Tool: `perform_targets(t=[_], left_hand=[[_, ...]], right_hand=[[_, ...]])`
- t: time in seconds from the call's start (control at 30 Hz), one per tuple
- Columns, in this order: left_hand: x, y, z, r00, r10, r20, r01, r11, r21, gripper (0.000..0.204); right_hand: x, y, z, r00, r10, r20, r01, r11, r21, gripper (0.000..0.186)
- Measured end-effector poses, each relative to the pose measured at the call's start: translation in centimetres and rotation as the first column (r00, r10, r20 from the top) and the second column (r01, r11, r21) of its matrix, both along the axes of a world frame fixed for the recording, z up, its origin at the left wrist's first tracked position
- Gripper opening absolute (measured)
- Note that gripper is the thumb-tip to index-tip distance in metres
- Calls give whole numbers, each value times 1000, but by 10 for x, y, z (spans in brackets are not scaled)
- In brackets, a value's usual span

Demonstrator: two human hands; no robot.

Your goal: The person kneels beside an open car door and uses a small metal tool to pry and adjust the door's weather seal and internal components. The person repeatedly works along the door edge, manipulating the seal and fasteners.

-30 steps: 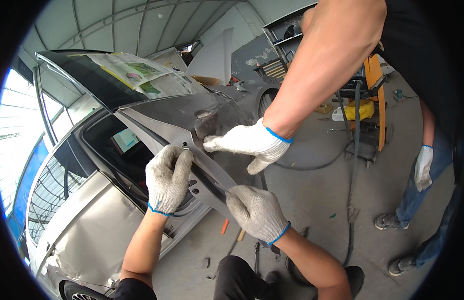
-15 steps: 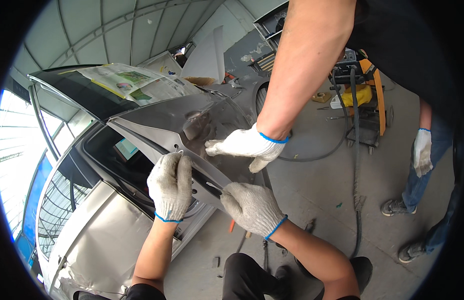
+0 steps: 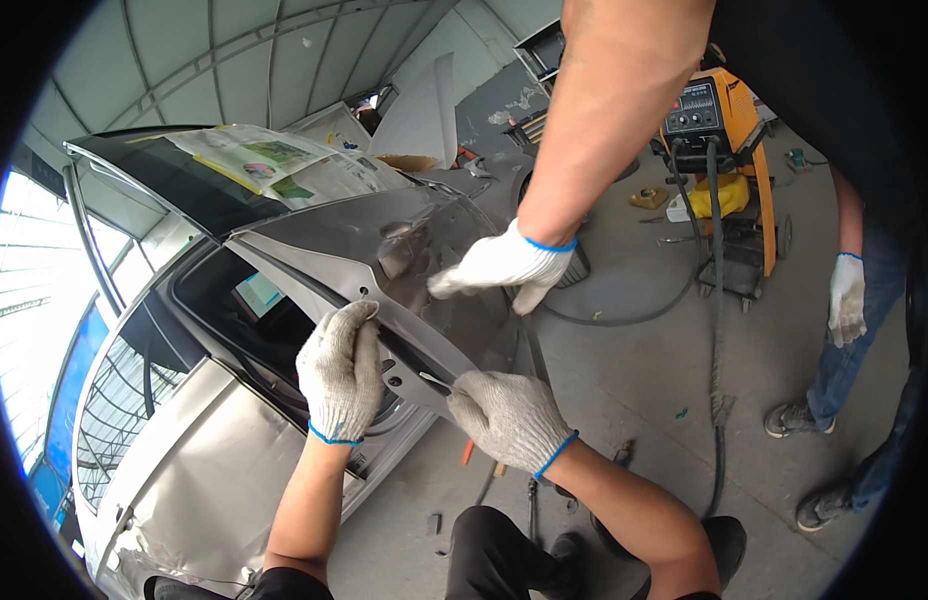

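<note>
My left hand (image 3: 341,372), in a white knit glove with a blue cuff, is closed beside a black rubber strip (image 3: 409,355). Its fingertips are pressed together near a hole in a grey car panel (image 3: 339,275); what they pinch is hidden. My right hand (image 3: 511,420), gloved the same way, is wrapped on the panel's lower end, where a thin shiny piece sticks out by its thumb. Another person's gloved hand (image 3: 514,268) reaches down from above, close to the grey fender (image 3: 434,235) and apart from my hands.
Newspaper (image 3: 284,165) covers part of the windshield. A dented silver door (image 3: 214,470) is at lower left. An orange welding machine (image 3: 719,105) stands on a cart at right, its black cable (image 3: 717,330) running across the floor. The other person's legs (image 3: 854,340) are at far right.
The other person's reaching hand has shifted slightly right, away from the fender. My left fingertips moved slightly right and up along the panel. More of the welding machine shows. My right hand stays put.
</note>
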State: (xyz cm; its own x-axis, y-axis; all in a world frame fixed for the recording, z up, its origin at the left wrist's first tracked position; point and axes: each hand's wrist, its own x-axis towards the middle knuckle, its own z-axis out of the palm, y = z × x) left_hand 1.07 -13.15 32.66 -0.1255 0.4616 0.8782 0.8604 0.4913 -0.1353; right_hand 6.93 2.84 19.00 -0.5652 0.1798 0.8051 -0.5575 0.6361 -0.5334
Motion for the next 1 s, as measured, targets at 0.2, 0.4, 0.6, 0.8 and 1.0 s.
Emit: perform_targets(t=[0.2,0.4,0.6,0.8,1.0], left_hand=[[-3,-1,2,966,-10,-257,-1,999,-42,17],[2,7,-9,991,-73,-110,75,997,15,14],[-3,2,-15,993,-118,-26,120,988,101,14],[-1,7,-19,956,-233,177,185,950,251,13],[-5,10,-29,841,-418,344,275,877,394,15]], right_hand=[[1,0,1,999,8,47,-7,1000,-9,27],[5,-1,3,999,14,47,-12,999,-35,24],[9,-7,8,996,84,21,-81,991,-110,17],[0,-7,3,998,-23,-66,21,999,-29,20],[-6,-12,-4,999,-11,-42,10,999,-32,18]])
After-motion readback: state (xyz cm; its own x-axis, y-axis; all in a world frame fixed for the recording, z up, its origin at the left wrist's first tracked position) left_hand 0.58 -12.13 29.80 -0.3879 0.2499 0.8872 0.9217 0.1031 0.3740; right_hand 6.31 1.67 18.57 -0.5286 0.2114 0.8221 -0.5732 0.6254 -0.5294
